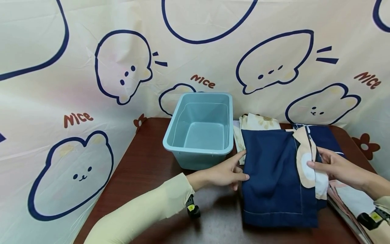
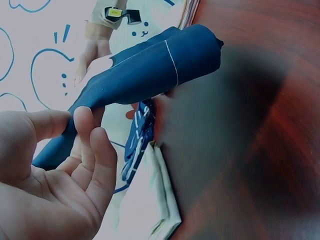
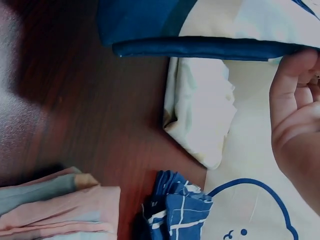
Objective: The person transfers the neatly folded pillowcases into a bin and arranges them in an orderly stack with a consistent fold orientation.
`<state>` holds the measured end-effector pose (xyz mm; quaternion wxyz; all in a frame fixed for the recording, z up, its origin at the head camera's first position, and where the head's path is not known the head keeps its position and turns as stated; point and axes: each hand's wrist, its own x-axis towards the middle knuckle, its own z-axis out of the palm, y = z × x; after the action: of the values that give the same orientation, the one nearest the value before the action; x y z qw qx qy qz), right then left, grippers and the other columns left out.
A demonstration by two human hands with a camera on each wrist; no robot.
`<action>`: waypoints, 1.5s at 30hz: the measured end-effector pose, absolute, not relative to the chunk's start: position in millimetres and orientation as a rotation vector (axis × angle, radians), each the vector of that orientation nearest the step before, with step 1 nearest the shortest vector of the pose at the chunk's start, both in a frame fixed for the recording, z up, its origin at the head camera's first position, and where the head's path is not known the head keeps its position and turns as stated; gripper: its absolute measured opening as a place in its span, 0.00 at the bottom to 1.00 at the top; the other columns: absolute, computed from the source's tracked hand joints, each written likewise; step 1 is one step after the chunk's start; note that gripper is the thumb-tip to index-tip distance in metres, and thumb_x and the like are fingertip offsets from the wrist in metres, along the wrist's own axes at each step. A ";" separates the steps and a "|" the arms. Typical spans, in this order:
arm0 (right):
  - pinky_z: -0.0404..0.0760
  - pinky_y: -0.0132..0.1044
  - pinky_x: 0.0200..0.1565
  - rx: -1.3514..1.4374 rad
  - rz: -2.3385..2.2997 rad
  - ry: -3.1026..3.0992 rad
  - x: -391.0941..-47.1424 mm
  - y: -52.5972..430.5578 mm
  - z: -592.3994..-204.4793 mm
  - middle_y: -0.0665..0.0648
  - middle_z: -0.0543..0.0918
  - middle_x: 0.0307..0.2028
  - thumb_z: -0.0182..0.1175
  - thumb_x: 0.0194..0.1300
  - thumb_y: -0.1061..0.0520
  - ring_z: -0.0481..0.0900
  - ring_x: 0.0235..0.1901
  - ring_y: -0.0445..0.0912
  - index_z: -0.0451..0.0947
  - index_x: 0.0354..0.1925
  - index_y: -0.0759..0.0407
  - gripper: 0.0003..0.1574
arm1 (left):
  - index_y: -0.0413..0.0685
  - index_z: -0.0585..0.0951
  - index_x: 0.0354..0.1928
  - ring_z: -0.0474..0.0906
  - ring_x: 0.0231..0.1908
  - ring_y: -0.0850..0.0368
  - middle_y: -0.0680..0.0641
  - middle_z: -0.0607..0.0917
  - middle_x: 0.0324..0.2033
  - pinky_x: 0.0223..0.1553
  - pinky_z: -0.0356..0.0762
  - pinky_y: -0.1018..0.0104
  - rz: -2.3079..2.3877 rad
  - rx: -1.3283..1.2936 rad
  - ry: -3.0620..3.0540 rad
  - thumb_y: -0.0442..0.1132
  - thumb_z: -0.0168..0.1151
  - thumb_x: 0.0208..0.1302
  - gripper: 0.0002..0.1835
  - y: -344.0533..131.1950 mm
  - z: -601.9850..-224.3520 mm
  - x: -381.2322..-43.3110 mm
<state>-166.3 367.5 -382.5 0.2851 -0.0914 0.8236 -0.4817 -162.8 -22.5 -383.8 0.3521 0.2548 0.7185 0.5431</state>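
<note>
A folded navy cloth (image 1: 271, 176) with a beige-and-white print along its right side hangs upright between both hands, its lower part over the table. At its left edge, my left hand (image 1: 225, 173) pinches the fabric between thumb and fingers. My right hand (image 1: 338, 166) grips the opposite edge, thumb across the white print and the other fingers behind the layers. From the left wrist, the cloth (image 2: 145, 70) appears edge-on as a thick folded band. In the right wrist view its lower edge (image 3: 200, 47) is raised above the tabletop.
A light blue plastic bin (image 1: 199, 158) stands left of the cloth on the dark red-brown table (image 1: 143, 169). Behind the cloth lies a folded cream floral cloth (image 1: 263, 122). To the right are a navy cloth with white lines (image 1: 326, 137) and a pink-and-grey folded pile (image 1: 354, 200).
</note>
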 end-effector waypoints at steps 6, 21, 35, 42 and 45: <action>0.88 0.43 0.43 -0.241 -1.279 2.227 -166.4 363.2 -374.5 0.49 0.90 0.44 0.45 0.82 0.52 0.89 0.43 0.48 0.24 0.78 0.70 0.49 | 0.63 0.38 0.82 0.77 0.16 0.60 0.49 0.80 0.18 0.26 0.78 0.67 1.382 0.652 1.903 0.38 0.58 0.74 0.47 -27.7 -374.4 -165.2; 0.88 0.43 0.43 -0.336 -1.353 2.211 -177.3 361.0 -359.9 0.53 0.90 0.45 0.44 0.82 0.57 0.90 0.43 0.52 0.40 0.79 0.52 0.36 | 0.65 0.40 0.81 0.79 0.19 0.56 0.47 0.82 0.20 0.30 0.81 0.67 1.371 0.602 1.932 0.40 0.58 0.74 0.46 -32.2 -349.7 -177.1; 0.88 0.41 0.39 -0.254 -1.353 2.315 -185.6 344.7 -339.9 0.52 0.91 0.39 0.47 0.81 0.56 0.89 0.37 0.50 0.39 0.78 0.65 0.40 | 0.64 0.40 0.81 0.78 0.19 0.57 0.46 0.82 0.20 0.29 0.82 0.65 1.447 0.594 1.923 0.38 0.57 0.75 0.45 -39.5 -332.4 -183.9; 0.87 0.39 0.39 -0.212 -1.350 2.344 -188.5 337.3 -328.3 0.50 0.90 0.38 0.47 0.81 0.55 0.89 0.36 0.46 0.38 0.78 0.65 0.41 | 0.68 0.44 0.81 0.78 0.18 0.57 0.46 0.84 0.21 0.29 0.80 0.66 1.464 0.573 1.957 0.40 0.57 0.75 0.43 -45.6 -324.3 -186.4; 0.88 0.40 0.40 -0.237 -1.382 2.327 -189.7 333.2 -323.4 0.50 0.90 0.39 0.47 0.81 0.56 0.89 0.38 0.47 0.35 0.79 0.67 0.43 | 0.68 0.45 0.81 0.77 0.19 0.56 0.46 0.82 0.20 0.30 0.81 0.65 1.472 0.570 1.968 0.41 0.57 0.76 0.42 -48.6 -321.2 -187.1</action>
<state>-189.7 333.2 -323.4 0.2107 -0.0851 0.8373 -0.4973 -187.1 -48.6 -321.2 0.3043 0.2152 0.7431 0.5557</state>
